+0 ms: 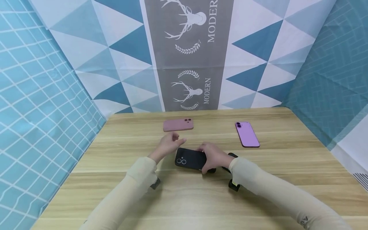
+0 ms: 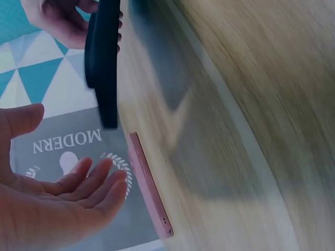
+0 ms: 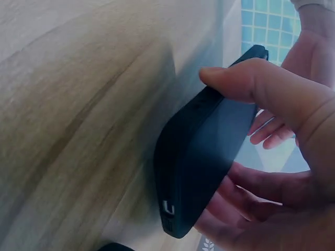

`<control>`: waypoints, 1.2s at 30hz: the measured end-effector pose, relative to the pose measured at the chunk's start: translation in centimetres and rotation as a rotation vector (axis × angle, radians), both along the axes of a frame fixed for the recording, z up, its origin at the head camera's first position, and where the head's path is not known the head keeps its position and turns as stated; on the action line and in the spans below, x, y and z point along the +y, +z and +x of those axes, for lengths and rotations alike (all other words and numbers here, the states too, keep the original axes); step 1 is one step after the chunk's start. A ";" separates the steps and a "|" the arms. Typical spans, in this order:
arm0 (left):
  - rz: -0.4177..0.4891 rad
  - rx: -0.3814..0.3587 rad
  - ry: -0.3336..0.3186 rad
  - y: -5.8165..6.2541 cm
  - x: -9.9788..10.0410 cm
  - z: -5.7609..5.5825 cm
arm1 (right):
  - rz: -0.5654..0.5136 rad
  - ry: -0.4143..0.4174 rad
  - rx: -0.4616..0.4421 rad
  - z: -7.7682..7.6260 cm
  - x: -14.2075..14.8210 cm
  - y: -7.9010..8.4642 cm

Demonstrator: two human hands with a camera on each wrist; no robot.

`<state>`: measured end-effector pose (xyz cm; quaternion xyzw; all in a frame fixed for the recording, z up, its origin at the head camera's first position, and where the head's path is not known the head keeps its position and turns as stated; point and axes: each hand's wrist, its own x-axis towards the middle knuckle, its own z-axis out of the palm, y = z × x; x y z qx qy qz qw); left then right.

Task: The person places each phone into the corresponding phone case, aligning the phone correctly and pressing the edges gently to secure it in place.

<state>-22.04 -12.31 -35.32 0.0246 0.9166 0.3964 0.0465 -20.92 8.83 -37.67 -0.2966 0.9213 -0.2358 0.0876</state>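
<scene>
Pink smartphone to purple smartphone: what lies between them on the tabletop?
Only bare tabletop lies between the pink smartphone and purple smartphone; the head view shows it.

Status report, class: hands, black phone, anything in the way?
Right hand: holds black phone above table. Left hand: empty, beside the phone. Nothing seen between them.

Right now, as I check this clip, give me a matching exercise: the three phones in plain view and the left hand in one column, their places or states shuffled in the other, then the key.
Column one:
1. Black phone
2. Pink phone
3. Purple phone
4. Left hand

Column two:
A. Empty, with no phone in its grasp
B. Lying toward the right side of the table
C. Gripped by the right hand
D. Lying near the back edge, around the middle

Right pairs: 1-C, 2-D, 3-B, 4-A.
</scene>
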 end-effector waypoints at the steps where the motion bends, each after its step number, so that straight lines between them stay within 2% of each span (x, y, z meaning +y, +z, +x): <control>1: -0.012 0.010 0.000 0.0 0.0 0.0 | 0.002 0.009 0.001 0.0 0.0 -0.1; 8: -0.080 0.078 -0.030 0.0 -0.4 0.1 | 0.022 0.053 0.003 0.2 0.2 -0.4; 15: -0.124 0.106 -0.073 -0.1 -0.6 0.1 | 0.039 0.079 -0.010 0.4 0.4 -0.6; 23: -0.101 0.124 -0.077 -0.1 -0.8 0.0 | 0.092 0.132 -0.010 0.3 0.7 -0.5; 26: -0.103 0.138 -0.103 -0.4 -0.9 -0.1 | 0.075 0.107 -0.037 0.4 1.2 -0.8; 30: -0.095 0.156 -0.157 -0.7 -0.9 -0.3 | 0.035 0.015 -0.034 0.3 2.3 -1.0; 33: -0.077 0.179 -0.195 -0.7 -0.9 -0.4 | 0.015 -0.049 -0.009 0.0 3.1 -0.6; 36: -0.104 0.198 -0.211 -0.5 -0.9 -0.5 | 0.018 -0.096 0.007 -0.4 4.1 0.2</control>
